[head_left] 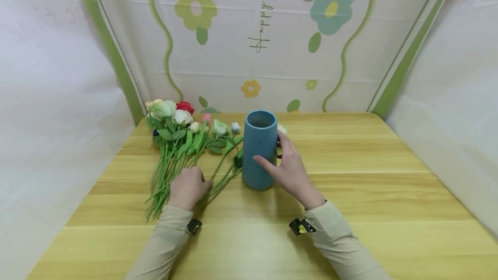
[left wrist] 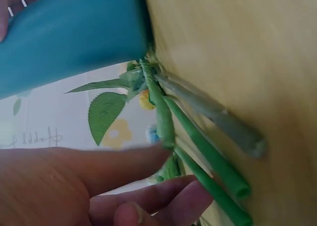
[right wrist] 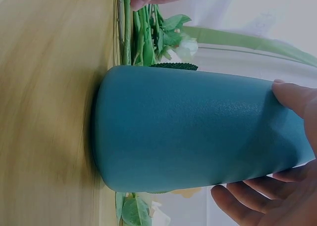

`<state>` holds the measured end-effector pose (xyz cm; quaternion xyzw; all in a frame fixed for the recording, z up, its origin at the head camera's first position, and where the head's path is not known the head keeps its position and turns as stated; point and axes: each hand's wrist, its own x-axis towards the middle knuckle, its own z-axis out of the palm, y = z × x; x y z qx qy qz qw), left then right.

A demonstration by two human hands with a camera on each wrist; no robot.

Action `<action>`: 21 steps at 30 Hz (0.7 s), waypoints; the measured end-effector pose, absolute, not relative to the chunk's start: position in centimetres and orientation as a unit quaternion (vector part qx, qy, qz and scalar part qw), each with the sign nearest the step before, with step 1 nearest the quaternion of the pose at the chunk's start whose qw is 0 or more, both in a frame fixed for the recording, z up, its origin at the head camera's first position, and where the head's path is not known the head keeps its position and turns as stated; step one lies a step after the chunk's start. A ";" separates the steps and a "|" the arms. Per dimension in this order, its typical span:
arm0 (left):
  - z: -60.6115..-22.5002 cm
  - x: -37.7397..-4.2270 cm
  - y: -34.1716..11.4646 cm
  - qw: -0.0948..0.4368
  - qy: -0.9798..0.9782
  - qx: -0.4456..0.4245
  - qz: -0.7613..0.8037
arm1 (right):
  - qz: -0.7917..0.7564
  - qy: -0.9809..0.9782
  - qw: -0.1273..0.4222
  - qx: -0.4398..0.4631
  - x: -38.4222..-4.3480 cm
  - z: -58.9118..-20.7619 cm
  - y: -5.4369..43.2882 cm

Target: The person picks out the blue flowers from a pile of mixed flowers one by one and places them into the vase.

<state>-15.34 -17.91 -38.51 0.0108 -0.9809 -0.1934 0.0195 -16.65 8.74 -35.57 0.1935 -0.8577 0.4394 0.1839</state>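
A tall blue vase stands upright on the table, its mouth facing up. My right hand grips it from the right, thumb across the front and fingers round the far side. In the right wrist view that thumb lies along the vase wall. To the left, my left hand is low over the table at the lower ends of a few green flower stems. Its thumb overlaps one stem end, and a gap shows between thumb and fingers. A dark green leaf touches the vase's outline.
A pile of artificial flowers lies on the left, with red, white and pink blooms and long stems. Another white bloom shows behind the vase. A printed cloth hangs at the wooden table's back edge.
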 end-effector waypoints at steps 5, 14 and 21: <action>-38.6 -15.1 -17.7 0.011 -0.980 -0.005 -0.199 | 0.443 -0.856 0.185 0.194 -16.7 -35.7 8.8; -38.7 -14.9 -17.3 0.004 -0.983 -0.055 -0.173 | 0.442 -0.858 0.180 0.192 -16.6 -36.1 8.8; -38.8 -14.7 -16.4 0.047 -0.974 -0.124 -0.183 | 0.437 -0.859 0.186 0.192 -16.7 -35.9 8.7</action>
